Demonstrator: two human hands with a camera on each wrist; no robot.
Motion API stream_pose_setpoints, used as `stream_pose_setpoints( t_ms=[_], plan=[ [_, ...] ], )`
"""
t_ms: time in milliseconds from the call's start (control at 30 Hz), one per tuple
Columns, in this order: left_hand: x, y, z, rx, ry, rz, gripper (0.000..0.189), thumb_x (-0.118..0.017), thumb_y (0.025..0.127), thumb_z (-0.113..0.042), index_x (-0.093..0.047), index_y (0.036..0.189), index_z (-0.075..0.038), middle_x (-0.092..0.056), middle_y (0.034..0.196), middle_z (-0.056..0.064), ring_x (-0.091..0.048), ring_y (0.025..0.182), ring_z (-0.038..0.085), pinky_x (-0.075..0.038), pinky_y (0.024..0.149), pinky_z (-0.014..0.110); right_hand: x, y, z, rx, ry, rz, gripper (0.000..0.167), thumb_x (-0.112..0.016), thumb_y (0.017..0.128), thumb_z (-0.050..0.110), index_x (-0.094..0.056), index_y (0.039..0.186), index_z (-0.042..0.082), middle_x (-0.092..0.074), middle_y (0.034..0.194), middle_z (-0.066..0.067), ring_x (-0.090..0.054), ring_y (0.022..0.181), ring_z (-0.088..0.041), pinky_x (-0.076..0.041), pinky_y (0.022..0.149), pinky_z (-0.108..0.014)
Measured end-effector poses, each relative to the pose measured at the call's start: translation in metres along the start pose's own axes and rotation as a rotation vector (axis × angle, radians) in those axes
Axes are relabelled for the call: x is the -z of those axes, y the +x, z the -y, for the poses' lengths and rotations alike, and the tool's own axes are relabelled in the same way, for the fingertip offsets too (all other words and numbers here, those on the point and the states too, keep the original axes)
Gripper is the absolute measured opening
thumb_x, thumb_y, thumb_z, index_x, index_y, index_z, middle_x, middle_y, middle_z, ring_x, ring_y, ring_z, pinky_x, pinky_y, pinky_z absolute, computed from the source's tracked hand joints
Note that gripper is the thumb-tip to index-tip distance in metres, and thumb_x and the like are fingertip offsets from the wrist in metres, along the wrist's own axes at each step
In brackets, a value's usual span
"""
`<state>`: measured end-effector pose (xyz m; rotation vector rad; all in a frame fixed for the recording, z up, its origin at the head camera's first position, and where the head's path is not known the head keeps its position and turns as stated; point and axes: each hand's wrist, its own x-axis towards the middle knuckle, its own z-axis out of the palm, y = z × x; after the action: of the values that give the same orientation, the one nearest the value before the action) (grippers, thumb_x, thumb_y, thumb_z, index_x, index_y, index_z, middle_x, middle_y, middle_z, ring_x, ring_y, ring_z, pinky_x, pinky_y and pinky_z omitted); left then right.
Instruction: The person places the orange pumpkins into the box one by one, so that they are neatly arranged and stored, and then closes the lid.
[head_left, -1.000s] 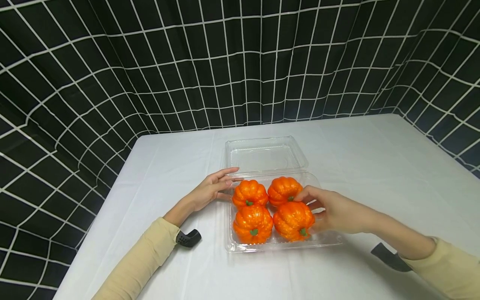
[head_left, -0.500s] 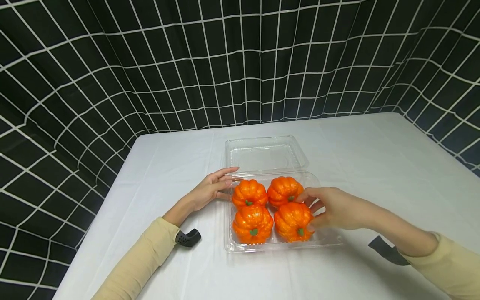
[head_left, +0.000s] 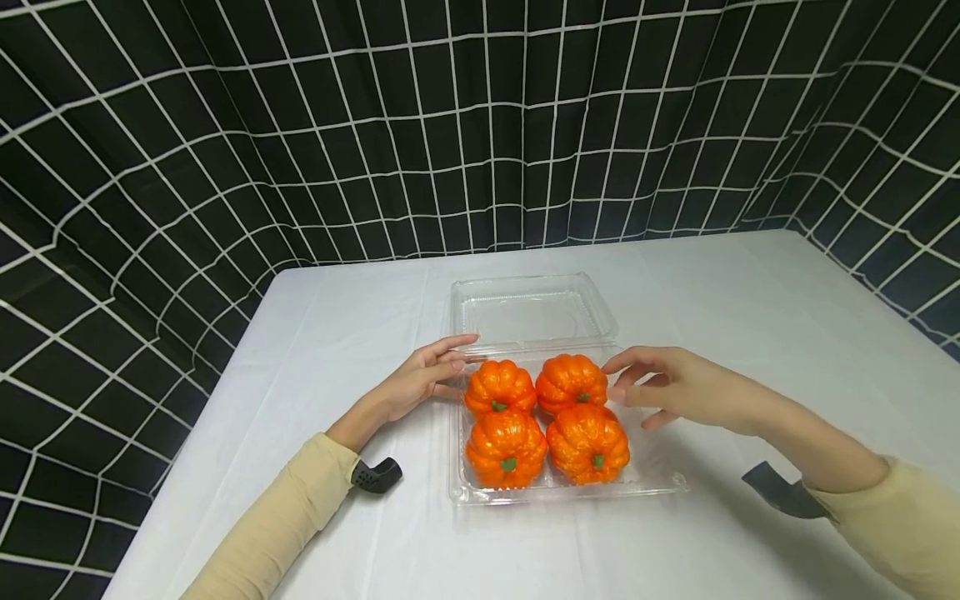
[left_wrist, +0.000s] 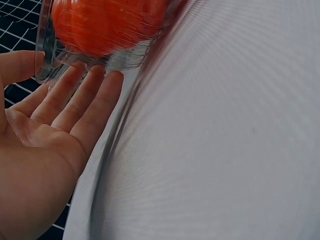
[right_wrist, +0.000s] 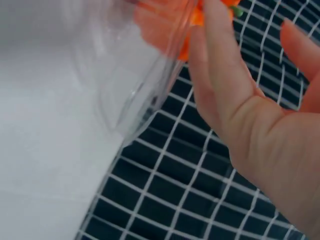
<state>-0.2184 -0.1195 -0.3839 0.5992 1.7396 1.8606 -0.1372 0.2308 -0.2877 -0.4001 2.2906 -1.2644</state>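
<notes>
Several orange toy pumpkins (head_left: 587, 443) with green stems sit in the base of a clear plastic clamshell box (head_left: 491, 497). My left hand (head_left: 420, 382) rests against the box's left side. In the left wrist view the fingers (left_wrist: 82, 102) lie straight at the outer wall, with the thumb by the rim. Just right of the back right pumpkin (head_left: 572, 382) is my right hand (head_left: 686, 390), its fingers loosely bent above the box's right side and nothing in its grip. The right wrist view shows that hand (right_wrist: 270, 135) blurred beside the box wall.
The box's clear lid (head_left: 525, 308) lies folded back flat behind the base. A white cloth (head_left: 337, 325) covers the table. Behind and around it hangs a black curtain (head_left: 495, 125) with a white grid. Black wrist mounts (head_left: 377, 476) stick out below both wrists.
My right hand has let go of the front right pumpkin and moved up and right. That pumpkin has turned slightly, its stem now nearer the middle. The left hand has stayed in place.
</notes>
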Motion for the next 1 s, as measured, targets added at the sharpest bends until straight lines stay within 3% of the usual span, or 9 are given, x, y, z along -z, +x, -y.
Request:
stream_pose_setpoints(
  t_ms=[167,300,567,767,900,1000],
  plan=[
    [0.001,-0.001,-0.001,0.014,-0.006,-0.008,0.056,-0.048,0.097,-0.007,-0.026,0.148,0.001,-0.043,0.141,0.023,-0.054,0.117,0.029,-0.052,0.085,0.043,0.016,0.010,-0.011,-0.036,0.180,-0.064,0.053,-0.055,0.098,0.026,-0.038,0.136,-0.007,-0.048,0.123,-0.027,-0.054,0.108,-0.038,-0.055,0.080,-0.043],
    [0.003,-0.003,-0.003,0.008,-0.024,-0.028,0.057,-0.048,0.096,-0.005,-0.025,0.148,0.001,-0.045,0.139,0.024,-0.056,0.114,0.027,-0.053,0.084,0.045,0.029,0.019,-0.021,-0.043,0.305,-0.108,0.056,-0.049,0.100,0.027,-0.031,0.140,-0.008,-0.043,0.126,-0.029,-0.055,0.112,-0.034,-0.052,0.085,-0.043],
    [0.007,-0.004,-0.006,0.038,-0.121,-0.079,0.063,-0.043,0.099,-0.005,-0.011,0.153,-0.010,-0.049,0.133,0.020,-0.057,0.112,0.028,-0.048,0.091,0.048,0.048,0.037,-0.041,-0.076,0.572,-0.201,0.060,-0.050,0.099,0.034,-0.028,0.145,0.003,-0.028,0.141,-0.024,-0.058,0.103,-0.014,-0.050,0.090,-0.036],
    [0.009,-0.006,-0.008,0.075,-0.244,-0.127,0.062,-0.038,0.101,-0.007,-0.004,0.153,-0.011,-0.055,0.125,0.014,-0.058,0.110,0.029,-0.047,0.093,0.047,0.049,0.054,-0.047,-0.143,0.646,-0.189,0.068,-0.050,0.099,0.031,-0.017,0.149,0.000,-0.024,0.143,-0.024,-0.059,0.096,-0.013,-0.051,0.088,-0.031],
    [0.008,-0.005,-0.009,0.081,-0.273,-0.121,0.060,-0.039,0.101,-0.006,-0.007,0.152,-0.005,-0.052,0.129,0.017,-0.060,0.108,0.026,-0.048,0.093,0.041,0.047,0.065,-0.050,-0.177,0.665,-0.157,0.053,-0.050,0.100,0.028,-0.032,0.142,0.001,-0.030,0.138,-0.023,-0.061,0.094,-0.014,-0.051,0.086,-0.029],
    [0.007,-0.004,-0.010,0.084,-0.272,-0.106,0.060,-0.041,0.100,-0.004,-0.011,0.151,-0.001,-0.047,0.135,0.021,-0.061,0.107,0.023,-0.049,0.091,0.037,0.045,0.068,-0.051,-0.183,0.699,-0.137,0.029,-0.052,0.099,0.025,-0.055,0.121,0.008,-0.040,0.129,-0.019,-0.062,0.094,-0.016,-0.052,0.085,-0.029]
  ],
)
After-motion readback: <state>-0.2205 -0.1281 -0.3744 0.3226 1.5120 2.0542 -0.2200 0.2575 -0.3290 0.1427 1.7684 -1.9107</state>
